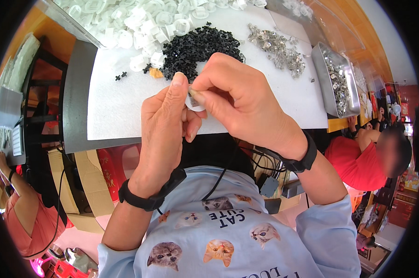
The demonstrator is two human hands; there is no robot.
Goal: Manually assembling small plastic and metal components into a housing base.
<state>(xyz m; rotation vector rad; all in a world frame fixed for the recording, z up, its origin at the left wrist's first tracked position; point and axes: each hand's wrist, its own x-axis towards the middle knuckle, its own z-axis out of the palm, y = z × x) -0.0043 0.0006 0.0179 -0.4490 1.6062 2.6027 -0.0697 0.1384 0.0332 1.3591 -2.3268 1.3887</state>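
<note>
My left hand (165,111) is closed on a small white round plastic part (194,107), held just above the near part of the white work sheet. Thumb and forefinger of my right hand (239,95) pinch together at the top of that part, over a small dark piece whose kind I cannot make out. Right behind my hands lies a heap of small black cross-shaped pieces (202,44). Beyond it, to the left, is a large pile of white translucent plastic parts (158,21). A small orange-tan object (156,72) sits at the black heap's left edge.
Loose small metal pieces (279,48) lie on the white sheet (121,111) at the right. Next to them stands a metal tray (318,60) of shiny pieces. An open cardboard box (91,180) is below the table. Other people sit at both sides, one in a red shirt (357,162).
</note>
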